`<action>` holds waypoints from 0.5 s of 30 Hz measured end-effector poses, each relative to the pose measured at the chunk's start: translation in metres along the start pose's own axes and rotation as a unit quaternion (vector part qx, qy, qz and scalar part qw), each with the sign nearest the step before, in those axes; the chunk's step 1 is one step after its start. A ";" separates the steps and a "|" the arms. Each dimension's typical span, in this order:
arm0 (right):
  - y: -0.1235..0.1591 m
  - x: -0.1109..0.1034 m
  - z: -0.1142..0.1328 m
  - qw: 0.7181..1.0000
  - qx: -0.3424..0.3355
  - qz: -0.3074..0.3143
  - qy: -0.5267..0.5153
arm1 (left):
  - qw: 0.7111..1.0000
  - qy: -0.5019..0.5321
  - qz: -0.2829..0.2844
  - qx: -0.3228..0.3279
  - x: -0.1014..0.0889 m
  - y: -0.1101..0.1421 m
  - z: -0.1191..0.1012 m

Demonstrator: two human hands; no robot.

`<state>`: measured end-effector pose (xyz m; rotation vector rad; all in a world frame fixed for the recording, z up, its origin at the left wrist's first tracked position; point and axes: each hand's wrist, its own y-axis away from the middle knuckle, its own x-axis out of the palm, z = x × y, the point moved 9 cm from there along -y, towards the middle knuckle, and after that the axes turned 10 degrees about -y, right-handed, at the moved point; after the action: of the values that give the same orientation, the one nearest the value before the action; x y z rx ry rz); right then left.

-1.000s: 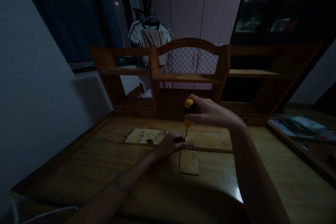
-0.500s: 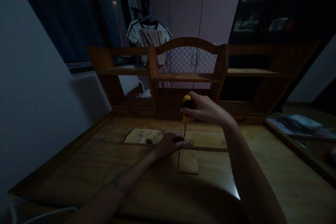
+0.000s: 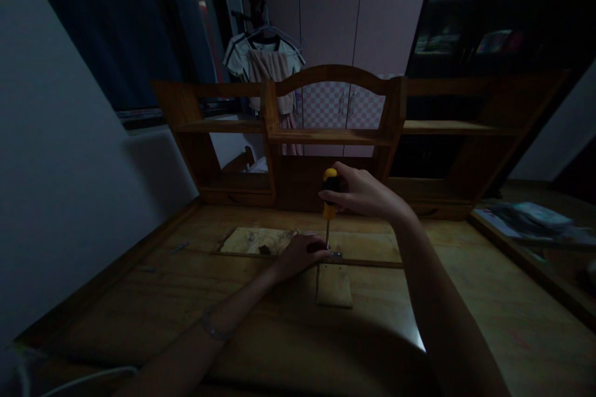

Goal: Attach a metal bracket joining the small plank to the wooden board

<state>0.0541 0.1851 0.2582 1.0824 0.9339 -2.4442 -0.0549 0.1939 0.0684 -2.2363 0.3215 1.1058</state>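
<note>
My right hand [image 3: 361, 191] grips the yellow and black handle of a screwdriver [image 3: 329, 209], which stands nearly upright. Its tip reaches down to a small metal hinge [image 3: 335, 257]. Close against the tip, my left hand [image 3: 300, 256] rests with thumb and fingers drawn together at the hinge's left end. What lies between those fingers is hidden. The hinge sits where a long wooden strip [image 3: 367, 247] meets a small square wooden piece [image 3: 334, 287]. Dark marks and a rough patch show on the strip's left part.
A wooden desk [image 3: 186, 298] carries everything. Behind stands a low shelf unit [image 3: 330, 136]. At left on the desk lies a thin small object [image 3: 179, 247]. Papers and items [image 3: 535, 220] are stacked at right, beyond a raised edge. A white cable [image 3: 93, 375] runs at bottom left.
Almost nothing differs. Both hands, the screwdriver and the wooden pieces hold practically the same positions.
</note>
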 end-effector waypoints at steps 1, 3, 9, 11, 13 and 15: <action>0.000 0.000 0.002 1.000 -0.007 0.002 0.004 | 1.000 0.000 0.003 -0.003 0.000 0.000 -0.001; 0.001 0.001 0.004 1.000 -0.013 0.004 0.000 | 1.000 0.000 0.011 -0.007 0.000 0.001 -0.003; 0.000 0.006 0.012 0.999 -0.041 -0.004 -0.020 | 1.000 0.025 -0.011 -0.014 -0.003 0.001 -0.009; 0.001 0.006 0.013 0.999 -0.037 -0.002 -0.015 | 0.999 -0.011 -0.024 -0.021 -0.004 0.001 -0.009; 0.007 -0.007 0.023 0.997 -0.059 -0.039 -0.013 | 0.998 -0.038 -0.034 -0.027 -0.006 0.000 -0.009; 0.019 -0.038 0.038 0.987 -0.086 -0.130 -0.029 | 0.999 -0.025 -0.030 -0.028 -0.005 0.000 -0.009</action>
<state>0.0686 0.1464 0.2970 0.8733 1.3127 -2.5211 -0.0524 0.1883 0.0760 -2.2485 0.2041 1.1509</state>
